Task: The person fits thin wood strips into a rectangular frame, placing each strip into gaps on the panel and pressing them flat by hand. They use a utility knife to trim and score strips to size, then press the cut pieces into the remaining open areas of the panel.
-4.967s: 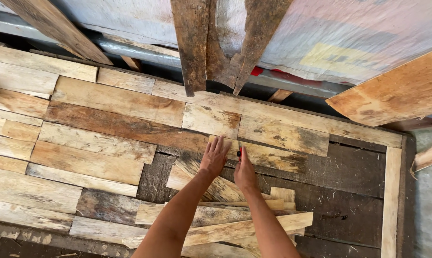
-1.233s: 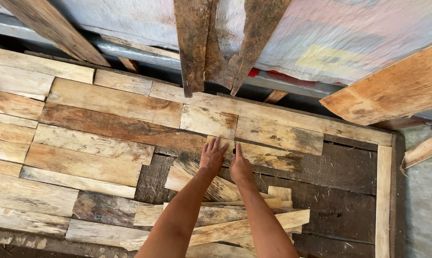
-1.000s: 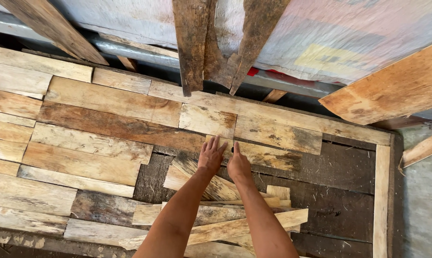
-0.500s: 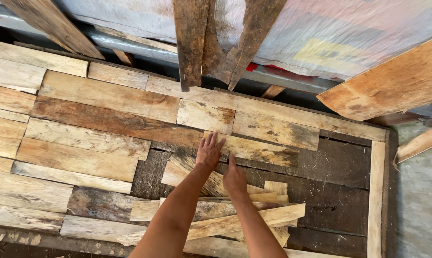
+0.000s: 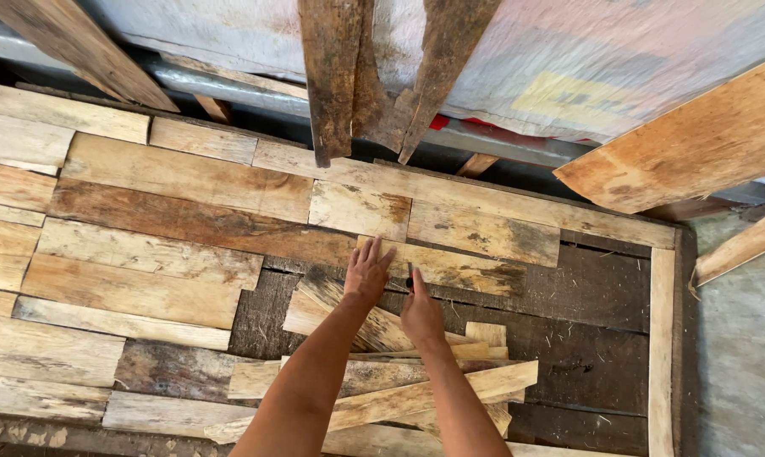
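My left hand [image 5: 367,274] lies flat, fingers spread, on the left end of a pale weathered wood piece [image 5: 459,267] set among other flat pieces on a dark wooden panel [image 5: 581,288]. My right hand [image 5: 421,311] rests just to its right, fingers together and pointing at the near edge of the same piece. Whether the right hand grips anything is unclear. Under my forearms lies a loose heap of thin wood slats [image 5: 399,385].
Laid wood pieces [image 5: 145,254] cover the panel's left part. A light wooden frame strip [image 5: 660,338] runs down the right side. Dark planks [image 5: 336,76] lean on a sheeted wall behind, above a grey pipe [image 5: 222,85]. A broad orange board [image 5: 696,140] juts in at upper right.
Both hands have stayed on the same pale piece. My right hand has drawn back slightly toward me, while the left stays flat; the view has shifted a little.
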